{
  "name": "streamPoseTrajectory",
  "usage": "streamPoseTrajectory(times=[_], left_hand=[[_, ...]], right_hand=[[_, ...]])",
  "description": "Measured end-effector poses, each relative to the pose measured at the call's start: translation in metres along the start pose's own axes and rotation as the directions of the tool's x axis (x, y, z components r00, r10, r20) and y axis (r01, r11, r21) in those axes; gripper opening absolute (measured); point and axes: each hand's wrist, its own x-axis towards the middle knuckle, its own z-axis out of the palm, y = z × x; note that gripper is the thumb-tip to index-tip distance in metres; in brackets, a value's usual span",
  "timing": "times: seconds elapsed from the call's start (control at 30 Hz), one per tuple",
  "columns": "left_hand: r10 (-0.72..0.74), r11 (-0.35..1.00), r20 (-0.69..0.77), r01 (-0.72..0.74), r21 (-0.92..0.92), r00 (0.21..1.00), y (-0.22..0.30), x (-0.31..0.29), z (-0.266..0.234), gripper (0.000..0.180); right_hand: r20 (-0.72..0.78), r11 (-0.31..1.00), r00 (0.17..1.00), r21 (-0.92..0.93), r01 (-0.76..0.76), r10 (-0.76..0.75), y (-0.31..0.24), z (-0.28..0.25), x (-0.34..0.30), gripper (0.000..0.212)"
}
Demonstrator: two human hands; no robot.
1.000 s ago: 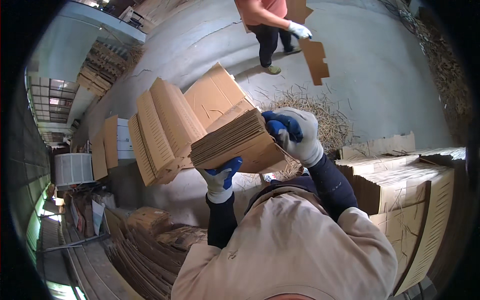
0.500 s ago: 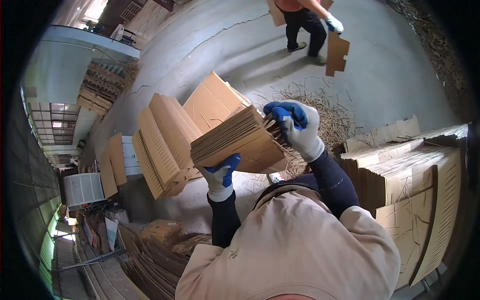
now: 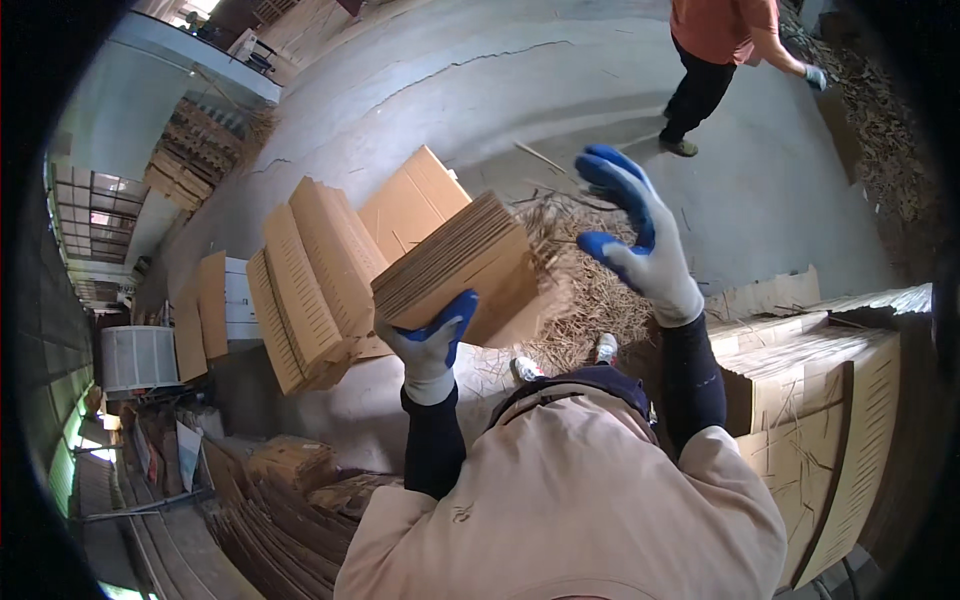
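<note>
A thick stack of flat cardboard sheets (image 3: 490,285) is tilted in front of me, its layered edges facing up. My left hand (image 3: 430,345), in a white glove with blue coating, grips it at the lower left corner, thumb up along the near face. To the right of the stack, my right hand (image 3: 645,235) is in the air, gloved alike, its fingers spread and nothing in them. A thin cardboard strip (image 3: 541,156) hangs in the air beyond it. Below lies a heap of cardboard scrap strips (image 3: 600,300), partly blurred beside the stack.
Slotted cardboard stacks (image 3: 310,285) stand left of my stack, with a bare cardboard panel (image 3: 410,205) behind. More bundled cardboard (image 3: 820,400) is piled at right. A person (image 3: 715,60) walks at the far right, near another scrap heap (image 3: 880,130). Wooden pallets (image 3: 200,150) stand far left.
My right hand has come off the stack's right end, opened and moved right. Scrap strips have come loose there. My left hand keeps its hold. The other person has moved right.
</note>
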Motion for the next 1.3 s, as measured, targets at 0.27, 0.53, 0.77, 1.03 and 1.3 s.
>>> streamPoseTrajectory(times=[0.27, 0.53, 0.77, 1.03, 1.3], left_hand=[[0.112, 0.894, 0.162, -0.170, 0.414, 0.980, 0.029, 0.000, 0.026, 0.076], [-0.024, 0.985, 0.064, 0.013, 0.171, 0.998, 0.021, 0.000, 0.008, 0.074], [-0.126, 0.979, -0.043, 0.117, -0.168, 0.991, -0.009, 0.002, -0.025, 0.096], [-0.164, 0.950, -0.072, 0.138, -0.279, 0.984, -0.015, 0.010, -0.048, 0.070], [-0.201, 0.921, 0.023, 0.196, -0.337, 0.979, -0.013, 0.016, -0.042, 0.071]], right_hand=[[0.073, 0.973, 0.997, -0.229, 0.037, -0.020, -0.029, 0.036, 0.010, 0.033], [-0.194, 0.954, 0.980, -0.288, -0.089, 0.033, 0.022, 0.024, 0.005, 0.017], [0.107, 1.000, 0.994, -0.010, 0.013, -0.012, 0.014, 0.034, 0.003, 0.071], [0.457, 0.878, 0.888, 0.441, -0.183, -0.045, 0.004, 0.062, 0.023, 0.056], [0.188, 0.946, 0.982, 0.321, -0.044, -0.018, -0.007, 0.066, 0.021, 0.033]])
